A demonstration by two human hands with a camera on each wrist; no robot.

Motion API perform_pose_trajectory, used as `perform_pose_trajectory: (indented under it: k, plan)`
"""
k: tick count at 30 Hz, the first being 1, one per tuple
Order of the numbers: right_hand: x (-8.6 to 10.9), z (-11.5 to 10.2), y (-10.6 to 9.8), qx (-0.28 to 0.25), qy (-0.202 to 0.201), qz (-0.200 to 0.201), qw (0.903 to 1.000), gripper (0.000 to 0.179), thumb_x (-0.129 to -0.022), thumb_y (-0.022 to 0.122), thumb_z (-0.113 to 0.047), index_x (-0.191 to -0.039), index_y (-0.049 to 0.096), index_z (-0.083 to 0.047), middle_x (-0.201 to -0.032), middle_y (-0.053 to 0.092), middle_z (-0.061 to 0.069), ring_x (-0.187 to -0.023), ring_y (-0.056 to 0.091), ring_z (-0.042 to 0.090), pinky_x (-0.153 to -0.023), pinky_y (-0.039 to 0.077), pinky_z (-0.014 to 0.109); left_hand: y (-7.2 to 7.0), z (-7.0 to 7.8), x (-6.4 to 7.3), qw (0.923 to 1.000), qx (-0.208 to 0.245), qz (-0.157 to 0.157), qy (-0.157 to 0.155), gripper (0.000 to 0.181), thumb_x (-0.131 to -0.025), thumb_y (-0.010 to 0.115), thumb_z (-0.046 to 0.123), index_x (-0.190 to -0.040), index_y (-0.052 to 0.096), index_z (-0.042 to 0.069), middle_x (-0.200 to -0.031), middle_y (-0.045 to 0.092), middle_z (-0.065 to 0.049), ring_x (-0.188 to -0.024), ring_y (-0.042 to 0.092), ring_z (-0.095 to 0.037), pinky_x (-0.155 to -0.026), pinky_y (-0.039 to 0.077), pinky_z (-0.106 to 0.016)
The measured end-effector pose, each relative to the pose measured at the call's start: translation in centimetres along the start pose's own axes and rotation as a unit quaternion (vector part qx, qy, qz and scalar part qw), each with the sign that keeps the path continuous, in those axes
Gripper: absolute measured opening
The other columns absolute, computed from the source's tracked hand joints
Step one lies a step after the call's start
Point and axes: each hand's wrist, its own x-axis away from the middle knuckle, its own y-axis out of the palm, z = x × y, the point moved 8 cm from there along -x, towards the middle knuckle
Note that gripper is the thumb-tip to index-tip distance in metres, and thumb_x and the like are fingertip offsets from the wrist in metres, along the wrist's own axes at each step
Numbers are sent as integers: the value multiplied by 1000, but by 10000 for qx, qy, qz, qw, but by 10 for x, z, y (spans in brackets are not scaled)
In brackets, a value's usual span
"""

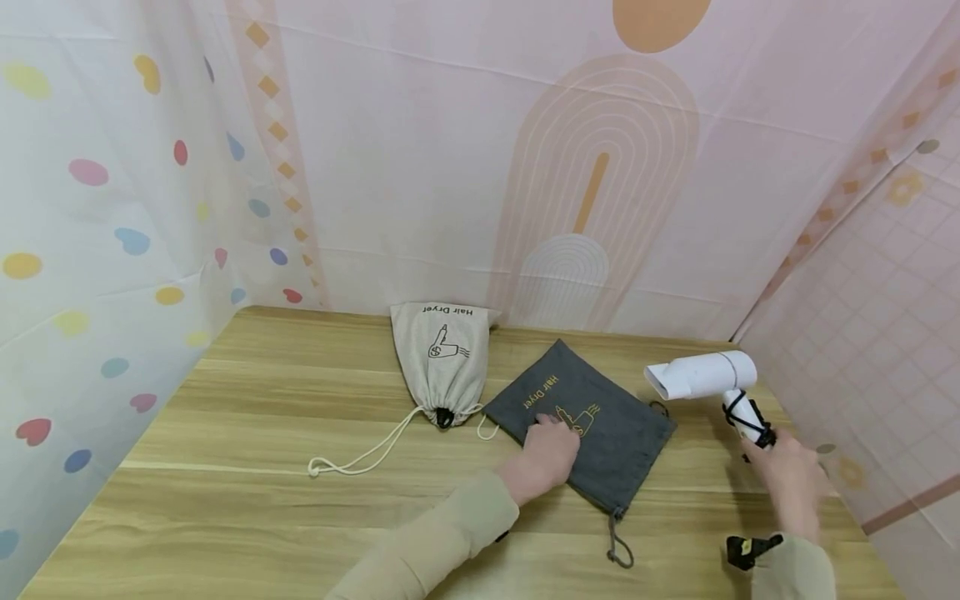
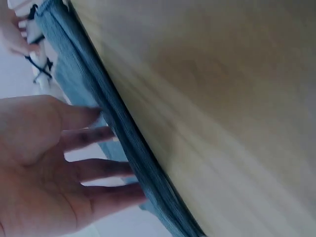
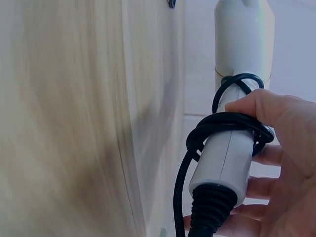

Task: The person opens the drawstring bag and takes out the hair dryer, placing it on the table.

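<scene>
R hand [image 1: 791, 479] was curled round hair dryer [image 1: 705, 375] handle, cord [image 3: 224, 126] wound there, prob. for tidiness; dryer was held above table [image 1: 225, 400], R side. L hand [image 1: 547, 454], fingers approx. straight, rested on grey bag [image 1: 611, 442], maybe steadying it. Beige bag [image 1: 408, 333] lay beside, mouth gathered, presumably cinched shut.

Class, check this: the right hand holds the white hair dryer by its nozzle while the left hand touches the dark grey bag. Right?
The grip is wrong: the right hand holds the white hair dryer by its handle, not its nozzle, as the right wrist view shows. The rest stands.
</scene>
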Motion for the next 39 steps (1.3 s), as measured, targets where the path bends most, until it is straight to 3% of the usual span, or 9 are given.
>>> perform_pose_trajectory:
  k: [2, 4, 8, 14, 22, 33, 39]
  plan:
    - [-1, -3, 3, -45, 26, 35, 10000, 60, -90, 50, -37, -127, 44, 10, -102, 56, 38, -77, 56, 43, -53, 41, 43, -5, 2, 8, 9994, 66, -280, -178, 45, -91, 56, 46, -128, 60, 19, -134, 57, -15, -126, 53, -35, -87, 54, -40]
    - [-3, -5, 6, -172, 32, 85, 9998, 57, -90, 50, -36, -123, 47, 10, -100, 57, 36, -76, 55, 41, -52, 40, 41, -5, 3, 10, 9990, 98, -335, -282, 59, -88, 53, 57, -132, 56, 19, -136, 55, -17, -128, 50, -36, -91, 52, -42]
    - [-7, -11, 13, -312, 100, 51, 9995, 56, -90, 50, -36, -121, 47, 10, -98, 57, 34, -73, 54, 38, -50, 40, 39, -3, 4, 11, 9987, 55, -434, -253, 70, -84, 53, 64, -139, 49, 20, -141, 48, -19, -133, 45, -37, -99, 48, -42]
    - [-12, -19, 19, -449, 190, 24, 9988, 54, -90, 50, -38, -119, 48, 7, -88, 57, 28, -68, 52, 32, -48, 38, 36, 5, -2, 0, 9978, 352, -554, 24, 69, -84, 57, 59, -141, 45, 22, -147, 42, -16, -138, 38, -34, -109, 38, -41]
    - [-21, -29, 23, -457, 418, -1, 9981, 43, -89, 48, -37, -98, 51, 4, -76, 54, 20, -64, 49, 30, -50, 38, 37, 9, -16, -9, 9923, 969, -614, 471, 68, -83, 62, 51, -141, 46, 20, -152, 36, -14, -143, 29, -33, -115, 29, -48]
    - [-28, -31, 29, -530, 618, 52, 9967, 44, -87, 50, -37, -91, 51, 7, -81, 55, 28, -76, 56, 42, -53, 41, 44, 6, -20, -12, 9912, 935, -597, 718, 64, -83, 61, 49, -140, 47, 24, -152, 36, -12, -143, 30, -31, -114, 30, -46]
    - [-30, -33, 31, -398, 596, 57, 9974, 43, -88, 50, -36, -87, 51, 7, -79, 54, 27, -73, 56, 41, -53, 41, 43, 5, -20, -11, 9911, 947, -602, 722, 65, -83, 61, 49, -140, 47, 23, -152, 36, -13, -143, 29, -31, -115, 29, -47]
